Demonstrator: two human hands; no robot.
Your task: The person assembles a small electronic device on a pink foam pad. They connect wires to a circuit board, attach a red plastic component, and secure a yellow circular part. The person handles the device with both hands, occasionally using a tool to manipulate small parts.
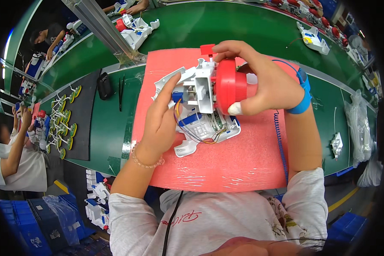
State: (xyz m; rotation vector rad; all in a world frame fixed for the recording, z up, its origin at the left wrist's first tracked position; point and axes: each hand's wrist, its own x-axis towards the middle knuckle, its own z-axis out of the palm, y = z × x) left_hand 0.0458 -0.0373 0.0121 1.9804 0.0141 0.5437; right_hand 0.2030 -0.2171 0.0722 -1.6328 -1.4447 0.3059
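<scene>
My right hand is wrapped round a ribbed red round cap, its fingers over the top and its white-tipped thumb at the lower edge. The cap sits against a white plastic frame. From the left, my left hand grips this frame, index finger stretched along it, close to a blue part. A small red tab sticks up at the frame's far end. Under the frame lies an open white shell with blue inserts and a circuit board. Thin coloured wires loop across it.
A pink foam mat lies under the work. A blue wrist strap with a coiled cord is on my right wrist. Tweezers, a black case and several green-yellow boards lie left. A green conveyor runs beyond.
</scene>
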